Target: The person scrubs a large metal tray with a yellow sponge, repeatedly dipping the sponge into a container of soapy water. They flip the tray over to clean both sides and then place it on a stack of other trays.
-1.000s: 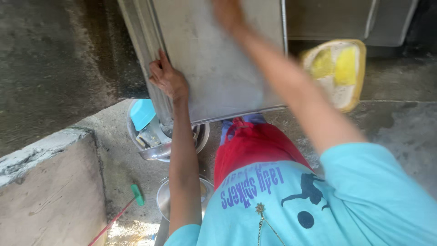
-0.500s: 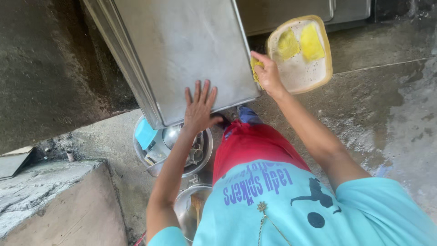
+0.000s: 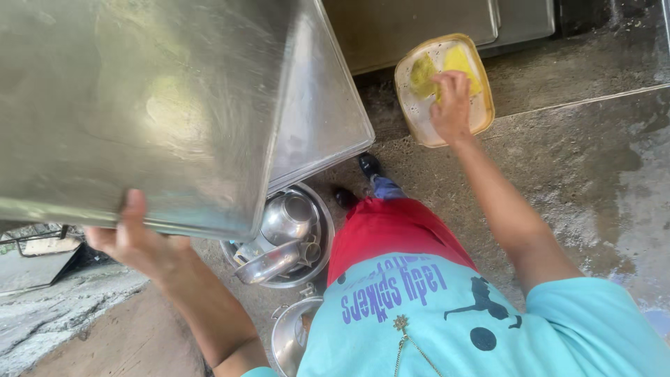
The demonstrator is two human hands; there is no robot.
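My left hand [image 3: 136,241] grips the near edge of a large steel tray [image 3: 160,105] that is lifted close to the camera and fills the upper left. A second steel tray [image 3: 317,119] lies under it, leaning to the right. My right hand [image 3: 452,101] reaches into a yellowish plastic tub [image 3: 417,119] on the concrete floor, fingers over a yellow sponge [image 3: 460,63]; a second yellow-green sponge [image 3: 422,73] lies beside it. Whether the fingers close on the sponge I cannot tell.
A steel basin [image 3: 317,216] with a kettle and other steel vessels sits on the floor below the trays. A steel pot [image 3: 289,338] stands near my body. More steel sheets [image 3: 426,24] lean at the back. A concrete ledge [image 3: 63,307] is at lower left; the floor is wet at right.
The large tray has been raised and now fills the upper left, with my left hand shifted to its near edge. My right hand moved from the tray's side into the plastic tub.
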